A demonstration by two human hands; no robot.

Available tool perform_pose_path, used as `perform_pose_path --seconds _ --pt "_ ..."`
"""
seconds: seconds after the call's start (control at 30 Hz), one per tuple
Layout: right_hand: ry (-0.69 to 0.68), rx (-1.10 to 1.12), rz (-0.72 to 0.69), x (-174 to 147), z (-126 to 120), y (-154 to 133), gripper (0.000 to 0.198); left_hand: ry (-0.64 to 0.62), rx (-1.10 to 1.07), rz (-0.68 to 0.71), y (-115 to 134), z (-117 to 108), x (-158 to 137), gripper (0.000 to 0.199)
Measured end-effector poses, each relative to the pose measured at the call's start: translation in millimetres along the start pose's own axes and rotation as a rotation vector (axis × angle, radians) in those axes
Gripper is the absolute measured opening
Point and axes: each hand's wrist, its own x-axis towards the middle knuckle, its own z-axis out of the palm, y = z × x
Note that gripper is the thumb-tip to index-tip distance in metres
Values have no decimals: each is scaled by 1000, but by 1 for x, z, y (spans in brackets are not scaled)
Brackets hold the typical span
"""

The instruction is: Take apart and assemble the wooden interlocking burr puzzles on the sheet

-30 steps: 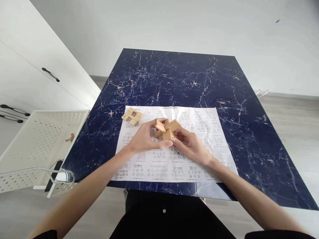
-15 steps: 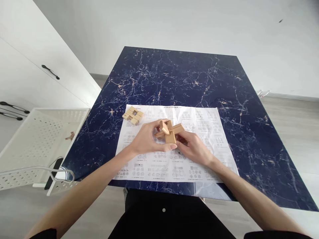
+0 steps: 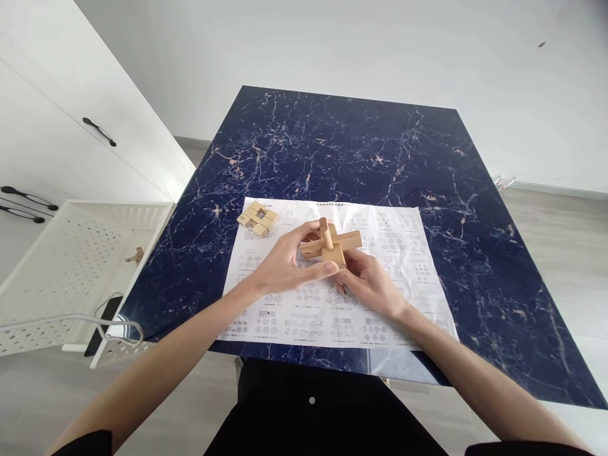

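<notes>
A wooden burr puzzle (image 3: 334,254), made of interlocking bars that stick out several ways, is held between my two hands over the printed sheet (image 3: 285,329). My left hand (image 3: 289,258) grips it from the left, thumb along the near side and fingers behind. From the right, my right hand (image 3: 373,278) closes on its lower near side; the fingertips are partly hidden under the bars. Up and to the left, a second, paler wooden puzzle (image 3: 259,218) lies on the sheet's corner.
The sheet lies on a blue marble-patterned table (image 3: 332,152). Left of the table stands a white perforated basket (image 3: 71,253) with a small wooden piece (image 3: 136,255) and a cable (image 3: 71,320). A white cabinet (image 3: 95,82) is beyond it.
The burr puzzle has turned and tilted a little in my hands, its upper bar now more upright. Both hands keep hold of it, and the whole view has shifted slightly.
</notes>
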Motion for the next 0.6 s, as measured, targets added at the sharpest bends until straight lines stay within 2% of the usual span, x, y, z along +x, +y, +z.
perform_pose_path --seconds 0.1,0.17,0.27,0.37,0.5,0.6 --pt "15 -10 -27 -2 2 1 37 15 49 -5 2 -1 0 41" --pt "28 3 -38 -3 4 2 40 36 95 13 3 -3 0 41" --pt "14 81 -43 -3 4 3 41 26 94 59 1 -5 0 52" --pt "-61 175 -54 -1 0 1 41 50 71 80 -1 -4 -1 63" --pt "-109 250 -40 1 -3 -2 38 156 198 30 1 0 0 49" --pt "-118 288 -23 1 -2 -3 37 139 214 46 3 2 1 39"
